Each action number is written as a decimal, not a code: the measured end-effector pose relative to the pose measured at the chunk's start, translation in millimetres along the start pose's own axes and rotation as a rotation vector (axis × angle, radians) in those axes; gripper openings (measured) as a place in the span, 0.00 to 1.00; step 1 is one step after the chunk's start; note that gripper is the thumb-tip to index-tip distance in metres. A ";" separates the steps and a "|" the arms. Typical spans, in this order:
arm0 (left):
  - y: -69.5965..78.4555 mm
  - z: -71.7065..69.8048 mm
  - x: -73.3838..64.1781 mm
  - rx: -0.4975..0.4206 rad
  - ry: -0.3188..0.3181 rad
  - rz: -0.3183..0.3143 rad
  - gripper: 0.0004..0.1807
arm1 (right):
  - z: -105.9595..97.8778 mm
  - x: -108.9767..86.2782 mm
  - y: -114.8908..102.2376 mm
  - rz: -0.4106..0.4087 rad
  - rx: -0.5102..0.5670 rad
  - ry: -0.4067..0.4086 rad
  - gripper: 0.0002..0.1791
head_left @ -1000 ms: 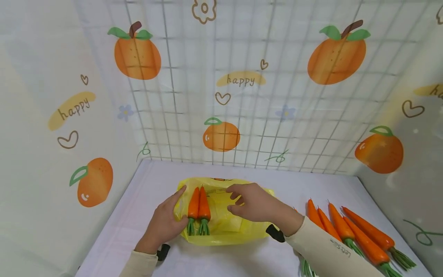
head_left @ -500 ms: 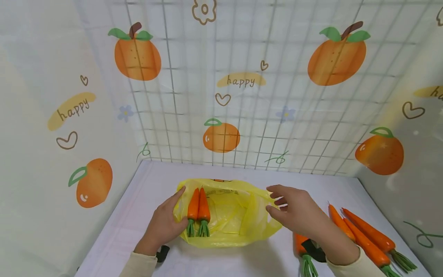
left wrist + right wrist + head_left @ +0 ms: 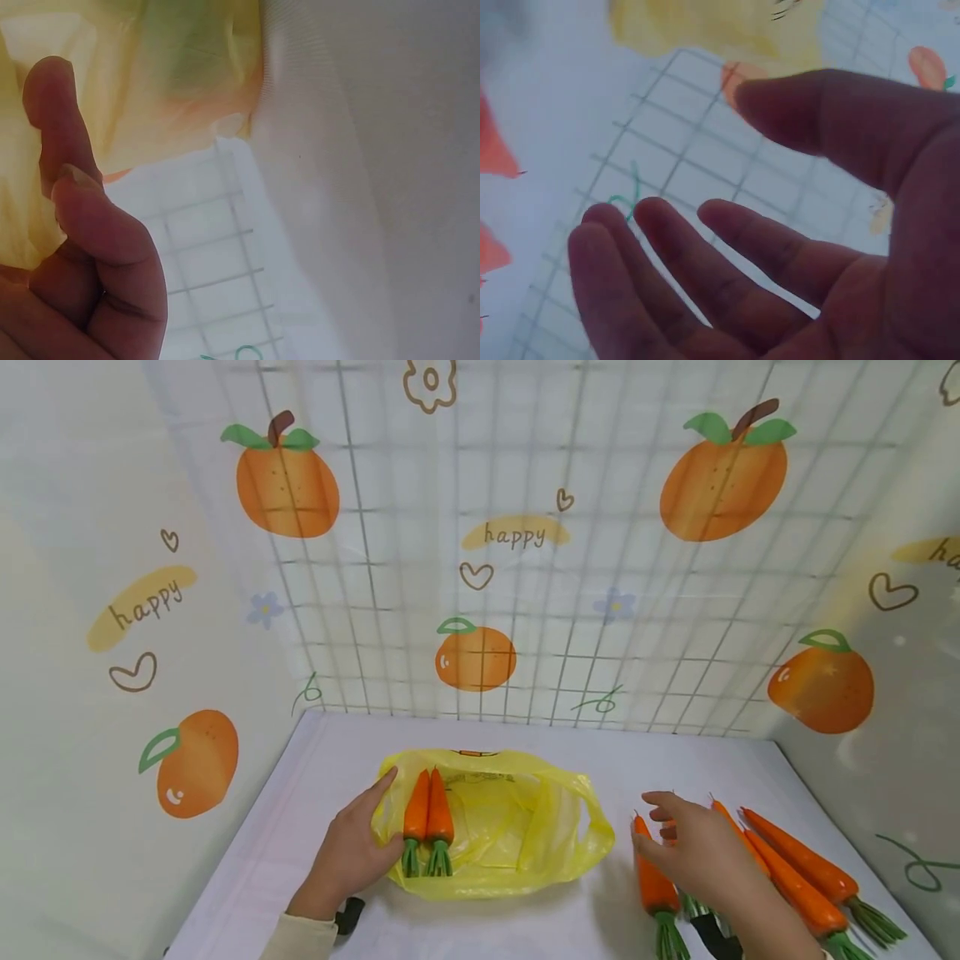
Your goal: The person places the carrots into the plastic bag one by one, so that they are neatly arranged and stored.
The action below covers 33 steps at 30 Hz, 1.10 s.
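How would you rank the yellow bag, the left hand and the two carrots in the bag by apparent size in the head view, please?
Largest: yellow bag
Next: left hand
Smallest: left bagged carrot and right bagged carrot, which look too alike to rank.

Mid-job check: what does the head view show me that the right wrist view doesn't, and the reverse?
Only the head view: the left hand at the bag's left side, the two carrots inside the bag, and the green tops of loose carrots.

Only the right wrist view: a close look at the inner side of the right hand, its thumb apart from the fingers, nothing held.

Both: the right hand, part of the yellow bag, loose carrot tips and the grid-printed backdrop.
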<state>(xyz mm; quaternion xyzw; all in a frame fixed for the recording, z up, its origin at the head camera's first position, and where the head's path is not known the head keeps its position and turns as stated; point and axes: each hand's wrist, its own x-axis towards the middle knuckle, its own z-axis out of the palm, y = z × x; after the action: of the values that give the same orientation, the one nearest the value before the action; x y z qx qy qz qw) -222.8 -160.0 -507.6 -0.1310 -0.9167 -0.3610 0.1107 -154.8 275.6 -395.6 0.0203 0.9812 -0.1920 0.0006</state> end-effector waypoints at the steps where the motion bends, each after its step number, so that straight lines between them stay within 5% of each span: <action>1: 0.1 0.2 -0.2 -0.002 0.000 0.000 0.51 | 2.6 0.9 3.6 0.019 -0.017 -0.002 0.39; 13: -0.8 -1.5 -0.5 -0.017 0.001 0.067 0.51 | 34.8 6.9 33.5 0.069 -0.113 -0.038 0.51; 20: 2.7 -3.8 -1.1 -0.034 -0.013 0.037 0.50 | 49.2 10.4 37.6 0.159 -0.126 -0.129 0.55; 33: 1.7 -2.3 -2.1 -0.006 -0.004 0.053 0.49 | 51.0 2.9 36.4 0.111 -0.180 -0.082 0.56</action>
<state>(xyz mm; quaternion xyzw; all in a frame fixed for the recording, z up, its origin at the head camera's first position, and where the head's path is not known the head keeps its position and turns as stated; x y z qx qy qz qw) -220.1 -160.8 -505.5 -0.1562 -0.9120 -0.3605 0.1178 -156.6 290.1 -456.6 0.0667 0.9910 -0.1035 0.0532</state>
